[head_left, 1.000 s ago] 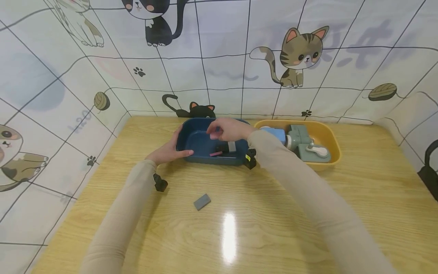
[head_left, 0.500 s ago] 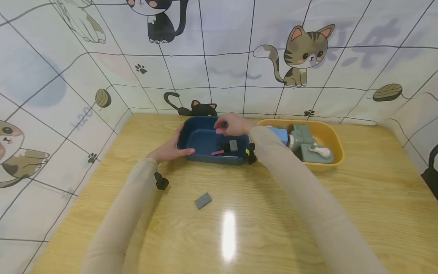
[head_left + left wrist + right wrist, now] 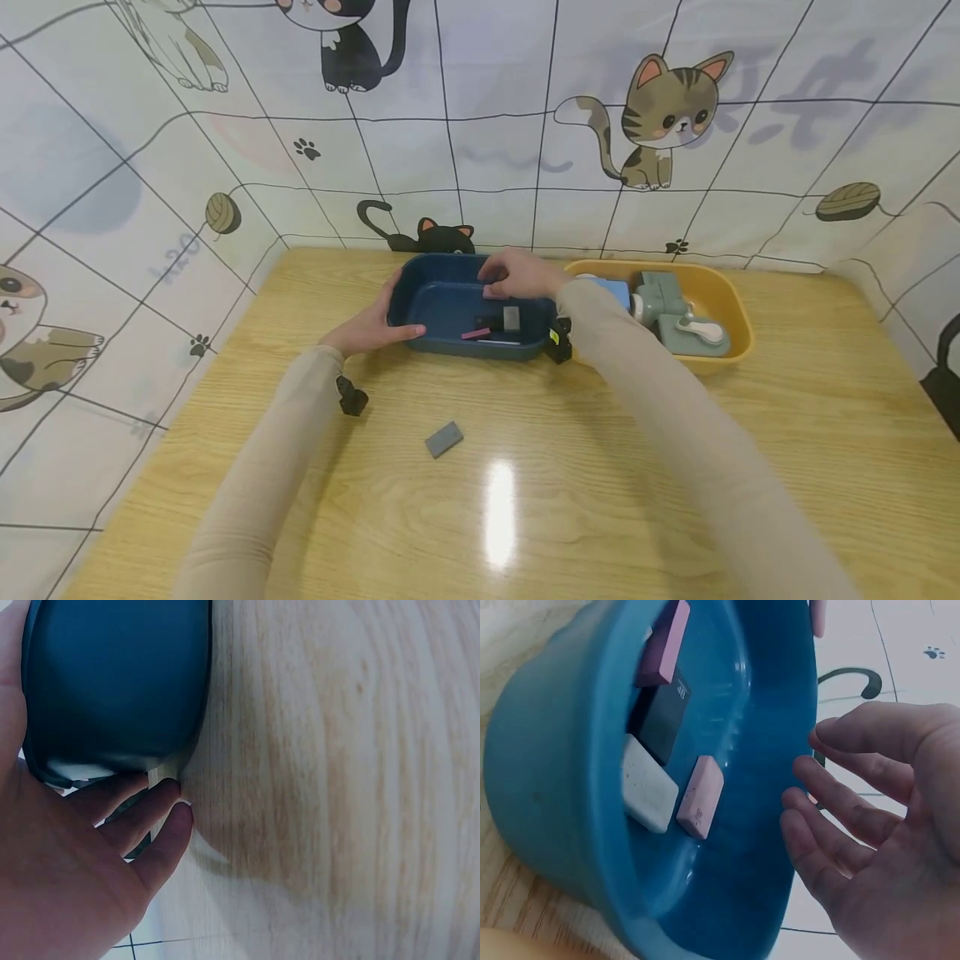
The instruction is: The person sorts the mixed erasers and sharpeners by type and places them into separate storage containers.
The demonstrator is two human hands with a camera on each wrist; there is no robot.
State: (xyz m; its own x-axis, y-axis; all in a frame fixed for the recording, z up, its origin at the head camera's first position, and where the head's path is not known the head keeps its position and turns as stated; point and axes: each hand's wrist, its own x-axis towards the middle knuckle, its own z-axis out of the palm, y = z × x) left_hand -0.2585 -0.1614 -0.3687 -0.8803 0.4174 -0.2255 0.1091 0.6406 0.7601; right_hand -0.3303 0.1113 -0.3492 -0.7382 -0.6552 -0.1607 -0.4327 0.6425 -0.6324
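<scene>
A dark blue bin (image 3: 438, 304) stands at the back of the table. My left hand (image 3: 371, 329) holds its left end, thumb over the near rim and fingers along the outer side. My right hand (image 3: 521, 275) is over the bin's far side; in the right wrist view its fingers are loosely bent with nothing between them. Below them a light pink eraser (image 3: 702, 799) lies in the bin, apart from the fingertips. Beside it are a white eraser (image 3: 649, 786), a black block marked 4B (image 3: 664, 720) and a darker pink block (image 3: 664, 645).
A grey rectangular block (image 3: 444, 439) lies on the table (image 3: 390, 508) in front of the bin. To the right stands a yellow bin (image 3: 716, 292) with a blue object (image 3: 611, 292) and a grey-green device (image 3: 671, 333). A cat-print cloth (image 3: 495, 150) hangs behind.
My right hand has moved right over the blue bin, carrying the light pink eraser, and has let it go inside. The left hand keeps its place on the bin.
</scene>
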